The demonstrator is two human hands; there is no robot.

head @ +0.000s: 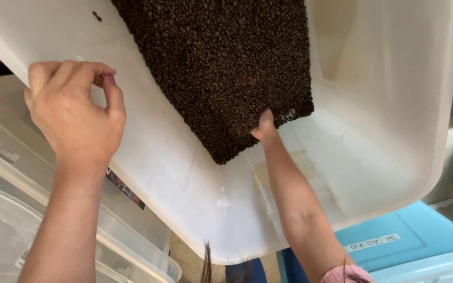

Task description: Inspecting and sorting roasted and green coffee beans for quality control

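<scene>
White tub (384, 157) — dark, glossy coffee beans (226, 68), seemingly heaped.

Around right hand (265, 127): buried in roasted coffee beans (226, 68); bare tub floor (342, 157) open to its right.
Beyond left hand (74, 112): tub rim (6, 47), clear containers (38, 225) crowd below.

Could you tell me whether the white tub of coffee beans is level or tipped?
Tipped: the white tub slants, and its coffee beans are heaped against one side.

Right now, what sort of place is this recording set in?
Probably a coffee storage or sorting area, not a home kitchen: a big white plastic tub holds a heap of roasted coffee beans, with clear lidded bins and blue bins stacked around.
</scene>
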